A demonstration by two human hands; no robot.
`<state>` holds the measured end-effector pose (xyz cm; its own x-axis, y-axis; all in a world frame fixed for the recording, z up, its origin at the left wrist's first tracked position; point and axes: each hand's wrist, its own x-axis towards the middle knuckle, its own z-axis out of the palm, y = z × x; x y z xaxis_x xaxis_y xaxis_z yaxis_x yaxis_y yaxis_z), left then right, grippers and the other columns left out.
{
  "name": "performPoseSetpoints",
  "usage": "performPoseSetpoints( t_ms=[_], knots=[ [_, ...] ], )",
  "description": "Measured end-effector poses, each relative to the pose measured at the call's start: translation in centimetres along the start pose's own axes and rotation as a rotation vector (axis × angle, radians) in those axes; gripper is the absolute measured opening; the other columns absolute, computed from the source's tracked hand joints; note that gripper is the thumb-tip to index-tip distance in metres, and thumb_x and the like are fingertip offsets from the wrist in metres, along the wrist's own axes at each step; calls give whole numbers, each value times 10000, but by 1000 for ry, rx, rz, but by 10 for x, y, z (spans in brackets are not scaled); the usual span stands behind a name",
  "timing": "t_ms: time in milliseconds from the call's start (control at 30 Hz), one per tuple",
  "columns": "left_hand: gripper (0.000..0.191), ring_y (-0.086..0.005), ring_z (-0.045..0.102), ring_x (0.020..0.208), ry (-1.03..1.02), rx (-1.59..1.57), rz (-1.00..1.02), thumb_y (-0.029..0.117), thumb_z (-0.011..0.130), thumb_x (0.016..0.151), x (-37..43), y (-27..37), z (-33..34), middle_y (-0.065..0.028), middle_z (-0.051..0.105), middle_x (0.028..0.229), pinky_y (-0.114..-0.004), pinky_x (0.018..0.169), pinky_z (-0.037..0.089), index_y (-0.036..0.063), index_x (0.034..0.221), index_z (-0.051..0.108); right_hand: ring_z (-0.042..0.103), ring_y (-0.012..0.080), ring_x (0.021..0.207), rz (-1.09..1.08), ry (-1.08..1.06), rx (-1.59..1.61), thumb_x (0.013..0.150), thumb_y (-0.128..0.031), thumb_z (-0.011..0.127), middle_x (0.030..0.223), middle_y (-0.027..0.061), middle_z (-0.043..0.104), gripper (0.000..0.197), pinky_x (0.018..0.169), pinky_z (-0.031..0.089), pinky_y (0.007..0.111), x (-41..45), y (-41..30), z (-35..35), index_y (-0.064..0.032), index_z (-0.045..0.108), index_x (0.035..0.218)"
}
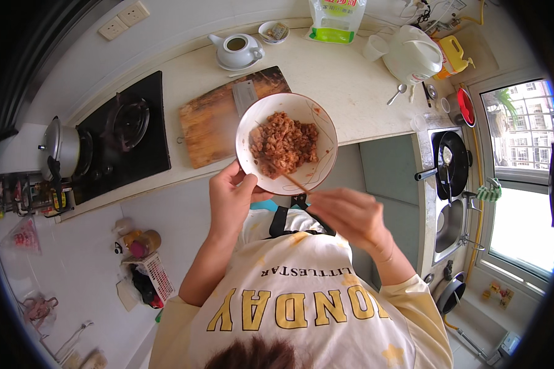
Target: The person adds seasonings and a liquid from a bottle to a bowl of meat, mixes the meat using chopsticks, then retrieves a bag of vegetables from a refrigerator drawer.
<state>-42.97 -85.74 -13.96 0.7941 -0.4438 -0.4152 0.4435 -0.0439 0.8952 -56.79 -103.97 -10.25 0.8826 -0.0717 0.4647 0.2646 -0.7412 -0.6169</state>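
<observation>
My left hand (234,188) grips the near-left rim of a white bowl (322,152) with a dark edge and thin line patterns. Inside lies a mound of reddish-brown minced meat (285,140). Wooden chopsticks (296,183) are held in my right hand (351,214), their tips sunk in the near side of the mince. The bowl is raised in front of my body and covers part of a wooden cutting board (207,127). On that board lies a cleaver (244,96), its lower part hidden by the bowl.
Left on the counter (351,92) are a black gas stove (120,147) and a lidded pot (62,147). Behind the board stand a white teapot (237,46), a small bowl (274,33) and a flour bag (336,20). To the right are a spoon (397,94), a rice cooker (413,55) and a sink (448,230) with a frying pan (452,163).
</observation>
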Motion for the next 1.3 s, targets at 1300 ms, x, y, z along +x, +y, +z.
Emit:
performPoseSetpoints(
  t_ms=[1300],
  knots=[
    [292,-203,721,731,153,-178,16,-3,502,893,1,-15,-62,-135,706,932,-292,632,631,-68,1145,634,688,187,696,248,13,222,790,72,715,831,121,706,214,623,550,268,34,8,54,6,743,991]
  ],
)
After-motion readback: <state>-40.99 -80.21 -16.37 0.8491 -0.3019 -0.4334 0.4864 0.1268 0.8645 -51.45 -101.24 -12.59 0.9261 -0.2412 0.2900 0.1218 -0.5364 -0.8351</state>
